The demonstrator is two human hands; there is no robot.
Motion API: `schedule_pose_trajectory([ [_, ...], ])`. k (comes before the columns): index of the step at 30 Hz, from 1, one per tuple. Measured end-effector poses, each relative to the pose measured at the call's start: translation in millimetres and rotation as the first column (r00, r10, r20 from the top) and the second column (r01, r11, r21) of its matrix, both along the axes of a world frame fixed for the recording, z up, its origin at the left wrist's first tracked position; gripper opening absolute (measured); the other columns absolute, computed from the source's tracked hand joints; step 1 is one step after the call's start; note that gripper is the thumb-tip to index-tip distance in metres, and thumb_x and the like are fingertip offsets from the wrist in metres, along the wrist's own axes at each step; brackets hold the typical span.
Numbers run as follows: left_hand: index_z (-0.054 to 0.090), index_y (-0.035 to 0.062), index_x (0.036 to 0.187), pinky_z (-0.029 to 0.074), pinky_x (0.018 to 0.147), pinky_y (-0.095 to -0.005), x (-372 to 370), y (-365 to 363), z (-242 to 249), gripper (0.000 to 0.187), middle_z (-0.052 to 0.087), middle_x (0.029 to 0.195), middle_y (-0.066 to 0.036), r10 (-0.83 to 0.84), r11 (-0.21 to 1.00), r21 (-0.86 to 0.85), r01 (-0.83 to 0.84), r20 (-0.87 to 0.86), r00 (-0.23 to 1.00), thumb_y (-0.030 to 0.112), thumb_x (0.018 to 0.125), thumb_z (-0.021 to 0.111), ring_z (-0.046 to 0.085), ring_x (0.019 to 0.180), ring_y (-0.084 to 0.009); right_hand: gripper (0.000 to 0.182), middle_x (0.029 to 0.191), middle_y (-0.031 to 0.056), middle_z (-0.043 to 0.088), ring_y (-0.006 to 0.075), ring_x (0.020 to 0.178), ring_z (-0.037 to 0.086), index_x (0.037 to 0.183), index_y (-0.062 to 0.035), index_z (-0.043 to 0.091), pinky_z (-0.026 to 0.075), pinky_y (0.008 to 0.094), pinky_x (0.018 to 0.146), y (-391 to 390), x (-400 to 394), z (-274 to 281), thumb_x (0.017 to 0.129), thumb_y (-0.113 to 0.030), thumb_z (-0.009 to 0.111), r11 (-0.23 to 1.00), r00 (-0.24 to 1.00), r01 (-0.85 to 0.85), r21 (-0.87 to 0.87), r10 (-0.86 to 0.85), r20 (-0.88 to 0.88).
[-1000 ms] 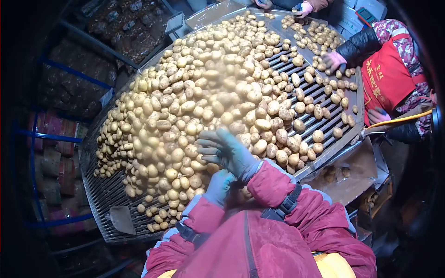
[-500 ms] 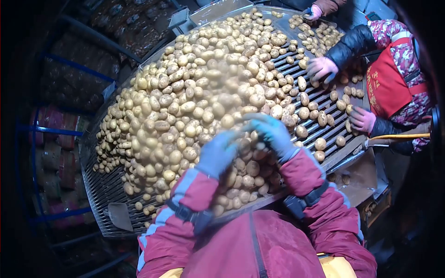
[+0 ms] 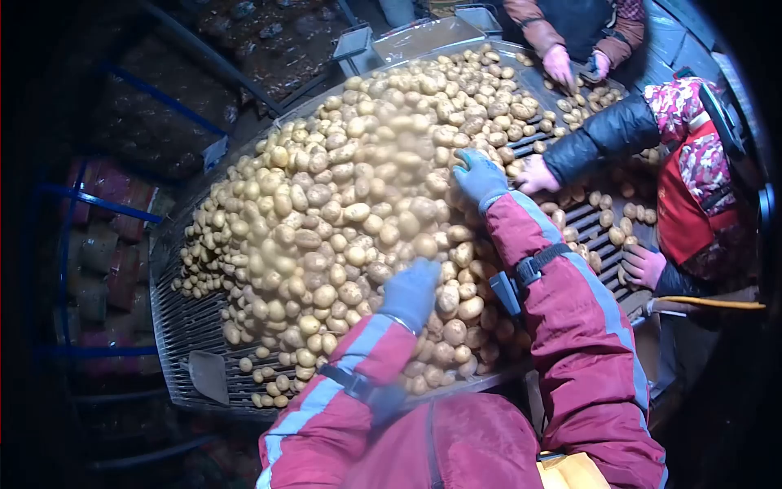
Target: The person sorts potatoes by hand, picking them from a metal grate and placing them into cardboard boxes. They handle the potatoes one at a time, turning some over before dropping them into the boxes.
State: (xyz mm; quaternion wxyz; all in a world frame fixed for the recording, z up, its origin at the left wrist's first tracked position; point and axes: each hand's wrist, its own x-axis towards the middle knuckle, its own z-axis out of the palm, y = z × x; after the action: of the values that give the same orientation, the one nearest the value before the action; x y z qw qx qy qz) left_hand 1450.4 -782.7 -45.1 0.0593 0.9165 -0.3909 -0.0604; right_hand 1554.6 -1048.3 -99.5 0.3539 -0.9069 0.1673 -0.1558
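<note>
A large heap of potatoes (image 3: 326,212) covers the slatted metal table (image 3: 181,342) before me. My left hand (image 3: 410,295), in a blue glove, lies low over the near part of the heap; motion blurs its fingers. Farther out and to the right, my right hand (image 3: 481,177) reaches across the heap in a blue glove. Its fingers are apart and bent over potatoes at the heap's right side, with no potato enclosed in them. Close beside it is a co-worker's pink-gloved hand (image 3: 538,174).
That co-worker's other hand (image 3: 643,266) rests at the table's right edge. Another person's hands (image 3: 559,67) work among potatoes at the far end. A flat grey plate (image 3: 208,376) lies on the slats at left. A yellow cord (image 3: 709,301) runs along the right.
My right hand has moved away from me to the right side of the heap; my left hand has come nearer. The co-worker's hand has moved toward the heap. The whole view has shifted somewhat.
</note>
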Motion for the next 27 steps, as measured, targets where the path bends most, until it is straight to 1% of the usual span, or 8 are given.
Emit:
schedule_pose_trajectory([
  [5, 0.059, 0.0149, 0.122, 0.056, 0.073, -0.0426, -17.2, 8.9, -7.7, 0.031, 0.062, 0.111, -0.011, 0.054, 0.992, -0.103, -0.068, -0.129, 0.99, 0.008, 0.093, 0.052, 0.07, 0.09, -0.0282, 0.058, 0.138, 0.0158, 0.06, 0.0327, 0.123, 0.061, 0.139, -0.015, 0.058, 0.049, 0.0441, 0.102, -2.3, 12.9, 12.3, 0.087, -0.038, 0.07, 0.979, 0.893, -0.049, -0.2, -0.047, -0.447],
  [8, 0.057, 0.017, 0.131, 0.056, 0.079, -0.0426, -13.9, 8.5, -9.0, 0.04, 0.062, 0.119, -0.01, 0.112, 0.993, -0.021, -0.119, -0.211, 0.971, 0.008, 0.092, 0.053, 0.069, 0.095, -0.0283, 0.048, 0.112, 0.0144, 0.073, 0.0288, 0.107, 0.069, 0.12, -0.0075, 0.069, 0.053, 0.0409, 0.092, -16.4, 6.9, 13.8, 0.084, -0.04, 0.077, 0.979, 0.895, -0.111, -0.169, 0.025, -0.446],
  [11, 0.06, 0.019, 0.128, 0.054, 0.086, -0.0452, -7.2, 6.0, -7.2, 0.036, 0.064, 0.119, -0.013, 0.192, 0.973, -0.079, -0.218, -0.257, 0.947, 0.016, 0.092, 0.059, 0.067, 0.1, -0.0346, 0.039, 0.106, 0.0158, 0.074, 0.0274, 0.103, 0.071, 0.109, -0.005, 0.073, 0.054, 0.0397, 0.091, -33.1, -7.1, -2.9, 0.088, -0.037, 0.071, 0.924, 0.983, -0.053, 0.379, 0.115, -0.142],
  [13, 0.061, 0.0186, 0.127, 0.053, 0.09, -0.0448, -11.8, 3.9, 0.5, 0.036, 0.065, 0.119, -0.015, 0.224, 0.944, -0.16, -0.287, -0.324, 0.919, 0.02, 0.091, 0.062, 0.066, 0.104, -0.036, 0.036, 0.091, 0.0054, 0.073, 0.015, 0.081, 0.066, 0.109, -0.0025, 0.073, 0.054, 0.0292, 0.069, -29.5, -33.0, 8.7, 0.097, -0.035, 0.062, 0.711, 0.988, -0.143, 0.688, 0.06, 0.143],
  [16, 0.061, 0.0141, 0.132, 0.052, 0.095, -0.0399, -2.1, 6.8, 9.4, 0.045, 0.065, 0.125, -0.015, 0.24, 0.88, -0.263, -0.396, -0.472, 0.848, 0.024, 0.088, 0.067, 0.066, 0.109, -0.0322, 0.038, 0.101, 0.0068, 0.072, 0.0184, 0.081, 0.067, 0.125, -0.0055, 0.066, 0.05, 0.0274, 0.056, -21.8, -91.4, 48.0, 0.102, -0.034, 0.056, -0.229, 0.943, -0.132, 0.965, 0.272, 0.194],
  [19, 0.059, 0.0021, 0.133, 0.053, 0.091, -0.0329, 21.4, 20.9, 0.1, 0.05, 0.067, 0.116, -0.013, 0.139, 0.774, -0.42, -0.474, -0.617, 0.774, 0.019, 0.087, 0.069, 0.066, 0.1, -0.0237, 0.046, 0.111, 0.0097, 0.07, 0.0205, 0.082, 0.067, 0.131, -0.0038, 0.06, 0.052, 0.0299, 0.056, 5.9, -146.8, 62.8, 0.103, -0.04, 0.055, -0.463, 0.92, -0.12, 0.878, 0.279, 0.273],
  [23, 0.06, 0.003, 0.133, 0.052, 0.069, -0.0231, 5.1, 11.5, 68.1, 0.049, 0.062, 0.103, -0.003, -0.143, 0.567, -0.383, -0.73, -0.918, 0.37, 0.006, 0.084, 0.067, 0.059, 0.078, -0.009, 0.046, 0.104, 0.0103, 0.072, 0.0193, 0.073, 0.065, 0.122, -0.0032, 0.065, 0.053, 0.0344, 0.064, 50.6, -204.6, 95.0, 0.103, -0.044, 0.054, -0.287, 0.988, -0.048, 0.957, 0.13, 0.088],
  [27, 0.06, 0.0025, 0.134, 0.049, 0.074, -0.0218, -28.1, 9.3, 93.6, 0.049, 0.061, 0.101, -0.001, -0.28, 0.626, -0.5, -0.599, -0.86, 0.426, 0.009, 0.087, 0.071, 0.057, 0.084, -0.0069, 0.044, 0.091, 0.008, 0.071, 0.0165, 0.07, 0.066, 0.1, -0.0045, 0.069, 0.053, 0.0284, 0.061, 99.3, -254.7, 81.5, 0.099, -0.047, 0.059, -0.098, 0.995, 0.058, 0.994, -0.08, -0.066],
])
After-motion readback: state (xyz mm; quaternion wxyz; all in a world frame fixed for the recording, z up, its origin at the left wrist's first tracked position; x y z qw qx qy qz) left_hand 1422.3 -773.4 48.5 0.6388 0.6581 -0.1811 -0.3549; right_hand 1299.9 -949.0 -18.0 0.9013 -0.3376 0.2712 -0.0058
